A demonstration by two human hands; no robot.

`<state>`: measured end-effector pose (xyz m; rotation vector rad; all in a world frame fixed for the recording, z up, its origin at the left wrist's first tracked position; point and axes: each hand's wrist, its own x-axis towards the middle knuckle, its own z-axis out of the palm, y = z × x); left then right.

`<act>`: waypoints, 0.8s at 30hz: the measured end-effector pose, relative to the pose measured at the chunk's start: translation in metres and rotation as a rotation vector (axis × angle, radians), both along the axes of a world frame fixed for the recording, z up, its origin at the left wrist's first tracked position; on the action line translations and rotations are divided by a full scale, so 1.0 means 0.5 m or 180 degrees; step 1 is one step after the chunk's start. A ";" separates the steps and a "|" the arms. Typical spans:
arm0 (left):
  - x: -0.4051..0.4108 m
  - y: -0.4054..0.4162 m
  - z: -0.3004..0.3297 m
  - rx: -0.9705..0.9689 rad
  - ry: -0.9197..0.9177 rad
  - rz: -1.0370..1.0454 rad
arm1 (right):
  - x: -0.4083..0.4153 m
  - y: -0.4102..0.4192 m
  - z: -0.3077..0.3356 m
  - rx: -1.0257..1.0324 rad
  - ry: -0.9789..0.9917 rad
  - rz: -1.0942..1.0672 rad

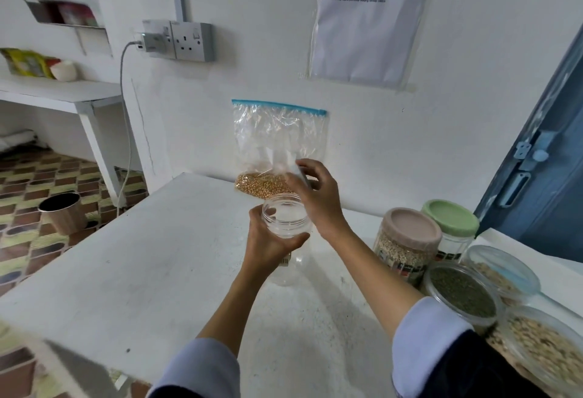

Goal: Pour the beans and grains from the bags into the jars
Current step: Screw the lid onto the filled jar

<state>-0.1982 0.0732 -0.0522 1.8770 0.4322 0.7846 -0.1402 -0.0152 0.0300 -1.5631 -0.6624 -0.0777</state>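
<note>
Left hand (271, 241) has its fingers wrapped round the empty open jar (285, 219) on the bench (157, 255). Right hand (318, 199) curls against the grain bag (277, 139), can't tell if it's gripping.

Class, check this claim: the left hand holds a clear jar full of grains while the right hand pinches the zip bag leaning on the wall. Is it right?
No. In the head view the clear jar in the left hand is empty; the grains lie in the zip bag that the right hand pinches.

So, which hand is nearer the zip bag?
Right. The right hand is just in front of the zip bag; the left hand grips the empty jar farther back.
</note>
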 end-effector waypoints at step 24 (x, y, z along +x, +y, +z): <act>-0.021 0.009 0.002 0.0025 -0.0352 -0.0170 | 0.048 -0.071 -0.229 -0.2763 0.1408 -0.1157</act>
